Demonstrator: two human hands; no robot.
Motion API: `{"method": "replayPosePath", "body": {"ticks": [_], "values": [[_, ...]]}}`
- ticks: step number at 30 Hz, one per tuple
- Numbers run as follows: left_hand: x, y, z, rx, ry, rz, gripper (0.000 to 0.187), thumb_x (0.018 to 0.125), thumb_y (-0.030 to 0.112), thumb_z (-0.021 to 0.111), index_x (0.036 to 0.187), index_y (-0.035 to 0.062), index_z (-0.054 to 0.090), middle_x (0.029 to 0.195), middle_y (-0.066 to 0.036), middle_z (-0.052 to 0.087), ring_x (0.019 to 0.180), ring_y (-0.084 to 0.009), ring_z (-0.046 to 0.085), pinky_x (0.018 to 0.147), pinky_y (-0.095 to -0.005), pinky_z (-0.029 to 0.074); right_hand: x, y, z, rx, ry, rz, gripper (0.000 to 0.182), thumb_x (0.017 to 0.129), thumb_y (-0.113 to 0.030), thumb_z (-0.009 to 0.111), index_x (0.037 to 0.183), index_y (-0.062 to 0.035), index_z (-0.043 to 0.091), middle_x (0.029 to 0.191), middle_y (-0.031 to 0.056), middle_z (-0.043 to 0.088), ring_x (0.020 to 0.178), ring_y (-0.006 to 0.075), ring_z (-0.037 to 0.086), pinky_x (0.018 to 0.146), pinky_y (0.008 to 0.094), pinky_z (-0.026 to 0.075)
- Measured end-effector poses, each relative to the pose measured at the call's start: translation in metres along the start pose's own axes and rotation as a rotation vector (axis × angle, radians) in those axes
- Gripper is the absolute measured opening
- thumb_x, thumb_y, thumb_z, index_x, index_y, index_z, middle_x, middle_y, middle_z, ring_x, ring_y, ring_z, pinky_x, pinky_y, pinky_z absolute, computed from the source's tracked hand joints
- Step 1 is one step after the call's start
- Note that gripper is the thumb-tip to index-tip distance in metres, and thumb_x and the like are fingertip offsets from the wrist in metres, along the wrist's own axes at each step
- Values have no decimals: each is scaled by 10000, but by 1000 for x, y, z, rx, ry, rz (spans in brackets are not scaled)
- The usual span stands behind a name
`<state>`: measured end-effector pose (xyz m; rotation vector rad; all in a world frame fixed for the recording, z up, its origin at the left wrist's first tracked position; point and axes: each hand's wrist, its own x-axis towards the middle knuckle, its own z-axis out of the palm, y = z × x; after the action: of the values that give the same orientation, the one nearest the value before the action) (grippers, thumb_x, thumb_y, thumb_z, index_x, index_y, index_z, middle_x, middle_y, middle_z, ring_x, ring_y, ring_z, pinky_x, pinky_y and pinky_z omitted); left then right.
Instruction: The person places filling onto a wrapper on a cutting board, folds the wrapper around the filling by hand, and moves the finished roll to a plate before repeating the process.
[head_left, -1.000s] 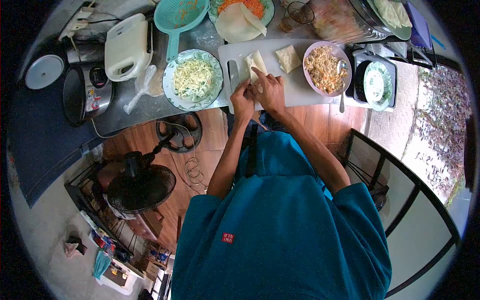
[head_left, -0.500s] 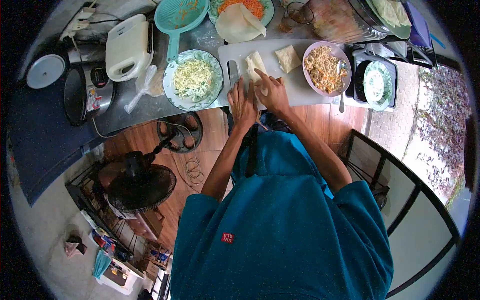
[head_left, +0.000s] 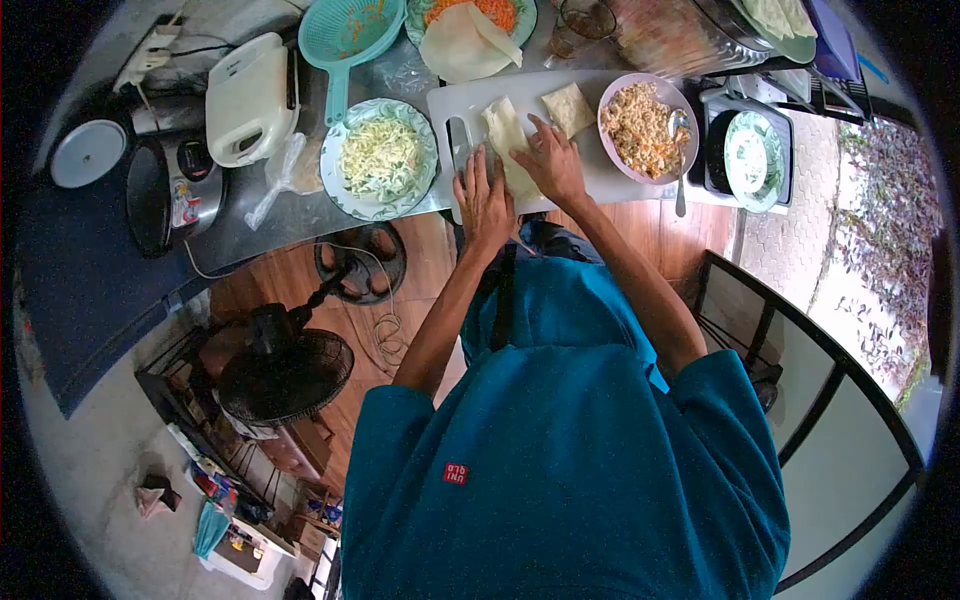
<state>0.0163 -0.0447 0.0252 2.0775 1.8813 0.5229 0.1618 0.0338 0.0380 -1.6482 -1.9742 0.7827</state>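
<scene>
On the white cutting board (head_left: pixel 610 180) lies a pale wrapper sheet (head_left: pixel 508 130), folded into a long strip. My left hand (head_left: pixel 486 205) rests flat along its left edge, fingers stretched out. My right hand (head_left: pixel 553 168) touches the strip's right side, fingers spread and bent a little. The near end of the strip lies between my hands, partly covered by them. Just beyond my right hand sits a folded square parcel (head_left: pixel 569 109). To its right stands a pink bowl (head_left: pixel 604 137) of mixed filling (head_left: pixel 640 125), with a spoon (head_left: pixel 680 170) leaning in it.
A plate (head_left: pixel 333 180) of shredded cabbage stands left of the board. Behind are a turquoise strainer (head_left: pixel 338 90), loose wrappers (head_left: pixel 465 50) over a plate of shredded carrot (head_left: pixel 500 12), and a glass (head_left: pixel 585 22). A patterned plate (head_left: pixel 755 160) sits at the right.
My right hand has shifted away from my left, and its fingers have spread. More of the wrapper strip now shows between the hands. The whole view has shifted slightly.
</scene>
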Motion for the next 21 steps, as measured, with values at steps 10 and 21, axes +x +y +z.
{"method": "replayPosePath", "body": {"ticks": [10, 21], "values": [[-2, 1, -11, 1, -85, 79, 653, 857, 40, 535, 1479, -1, 339, 1562, -158, 304, 1460, -294, 257, 1154, -524, 176, 3, -2, 6, -31, 6, -66, 658, 825, -279, 737, 1367, -25, 464, 917, 139, 639, 916, 316, 601, 811, 438, 467], [0, -13, -10, -39, -146, 138, 687, 855, 42, 556, 1499, 32, 316, 1590, -117, 264, 1476, -274, 227, 1163, -511, 169, -45, -5, -12, 242, -155, 371, 646, 831, -148, 657, 1394, -13, 371, 796, 190, 692, 763, 404, 676, 702, 485, 532]]}}
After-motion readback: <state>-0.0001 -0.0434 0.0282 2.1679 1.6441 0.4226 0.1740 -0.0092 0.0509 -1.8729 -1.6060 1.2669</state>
